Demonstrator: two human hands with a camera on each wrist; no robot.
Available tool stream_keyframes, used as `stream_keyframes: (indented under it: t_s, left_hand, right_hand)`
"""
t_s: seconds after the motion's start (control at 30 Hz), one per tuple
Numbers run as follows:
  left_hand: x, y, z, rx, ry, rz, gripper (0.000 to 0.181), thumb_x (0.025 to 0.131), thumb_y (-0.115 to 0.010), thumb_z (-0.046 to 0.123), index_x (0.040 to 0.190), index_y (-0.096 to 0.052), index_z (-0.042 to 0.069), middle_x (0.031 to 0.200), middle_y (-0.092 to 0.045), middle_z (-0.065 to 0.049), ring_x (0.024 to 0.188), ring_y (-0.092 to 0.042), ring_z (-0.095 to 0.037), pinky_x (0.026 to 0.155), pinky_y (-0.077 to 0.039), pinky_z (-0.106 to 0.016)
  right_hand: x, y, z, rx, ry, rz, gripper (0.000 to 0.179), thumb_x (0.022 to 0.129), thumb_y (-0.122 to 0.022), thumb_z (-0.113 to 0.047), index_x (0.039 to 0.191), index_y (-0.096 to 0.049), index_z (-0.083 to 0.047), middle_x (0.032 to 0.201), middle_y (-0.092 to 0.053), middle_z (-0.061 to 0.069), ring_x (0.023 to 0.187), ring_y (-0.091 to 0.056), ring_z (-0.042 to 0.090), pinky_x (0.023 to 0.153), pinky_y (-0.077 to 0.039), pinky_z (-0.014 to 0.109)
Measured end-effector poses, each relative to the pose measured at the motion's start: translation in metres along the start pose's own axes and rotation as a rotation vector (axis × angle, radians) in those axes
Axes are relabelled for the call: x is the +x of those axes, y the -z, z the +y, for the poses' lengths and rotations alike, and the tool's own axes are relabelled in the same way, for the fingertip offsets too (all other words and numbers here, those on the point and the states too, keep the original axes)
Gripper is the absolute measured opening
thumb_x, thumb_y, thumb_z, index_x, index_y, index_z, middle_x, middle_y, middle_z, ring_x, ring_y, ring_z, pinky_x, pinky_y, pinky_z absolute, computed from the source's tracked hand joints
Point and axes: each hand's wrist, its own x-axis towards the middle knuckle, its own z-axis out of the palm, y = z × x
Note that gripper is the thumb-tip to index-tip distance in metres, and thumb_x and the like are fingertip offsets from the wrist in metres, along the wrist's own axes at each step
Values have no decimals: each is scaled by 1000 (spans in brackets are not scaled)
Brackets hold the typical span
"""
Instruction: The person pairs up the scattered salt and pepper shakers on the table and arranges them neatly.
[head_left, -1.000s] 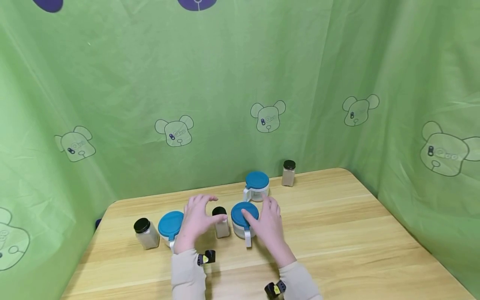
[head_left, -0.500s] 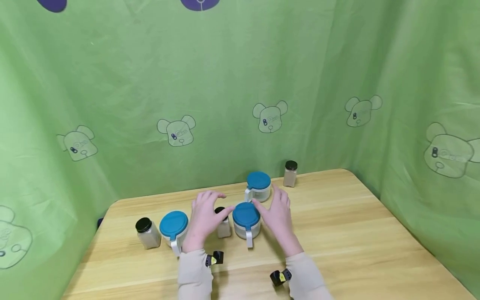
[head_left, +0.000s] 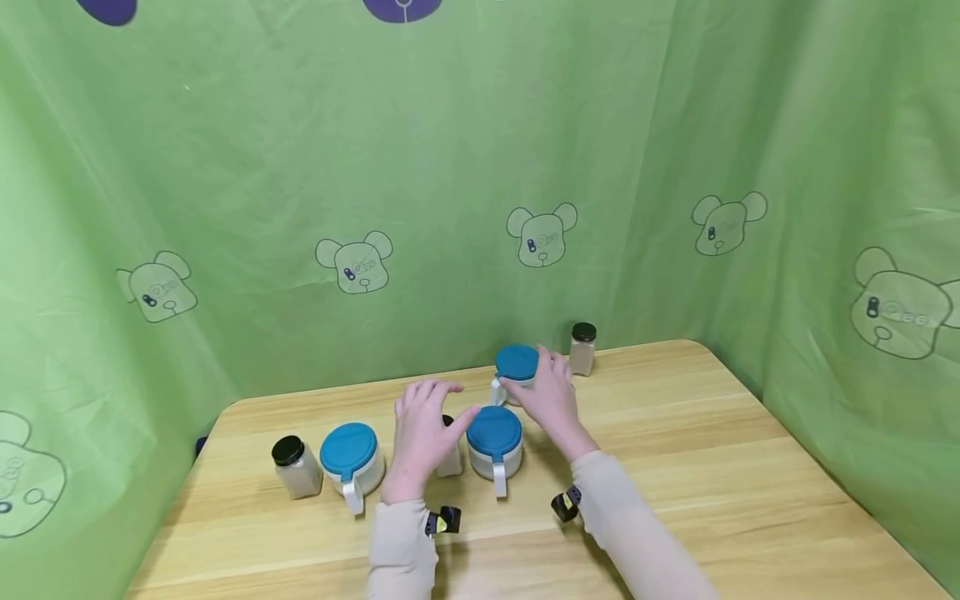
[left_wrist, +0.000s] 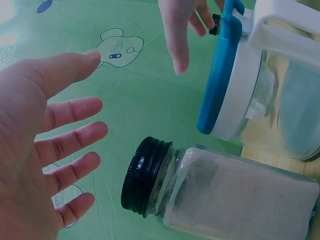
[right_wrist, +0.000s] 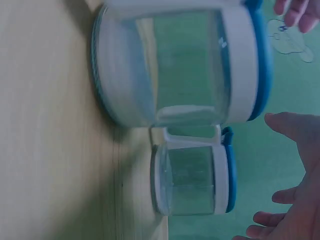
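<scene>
My left hand [head_left: 422,433] hovers with fingers spread over a glass shaker jar [head_left: 451,462] with a black cap, hiding part of it. In the left wrist view, a gap shows between those fingers and the black cap [left_wrist: 145,177]. My right hand [head_left: 551,402] reaches to a blue-lidded seasoning pot [head_left: 514,362] at the back, thumb and fingers apart around its right side. Nearer stands another blue-lidded pot [head_left: 494,432], handle toward me, just right of the shaker. The right wrist view shows the back pot [right_wrist: 192,180] beyond the near pot [right_wrist: 185,65], the hand's fingers extended.
Left of my left hand stand a third blue-lidded pot [head_left: 350,450] and a black-capped shaker jar [head_left: 298,471]. Another shaker jar [head_left: 582,352] stands at the back edge, right of the back pot. Green curtains [head_left: 450,125] enclose the wooden table [head_left: 712,467].
My right hand has left the near pot's lid and moved back to the rear pot. My left hand has drifted right, over the middle shaker jar. The pots and jars stay in place.
</scene>
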Motion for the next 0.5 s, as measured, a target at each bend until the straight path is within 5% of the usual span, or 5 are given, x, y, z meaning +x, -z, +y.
stream_keyframes:
  t_s: [0.5]
  left_hand:
    - [1, -9, 2, 35, -8, 25, 39, 88, -66, 48, 114, -67, 19, 115, -65, -2, 115, -51, -25, 95, -38, -48]
  right_hand:
    - [34, -33, 7, -156, 64, -56, 99, 81, -71, -56, 151, -25, -3, 153, -24, 29, 140, -26, 48, 106, -33, 66]
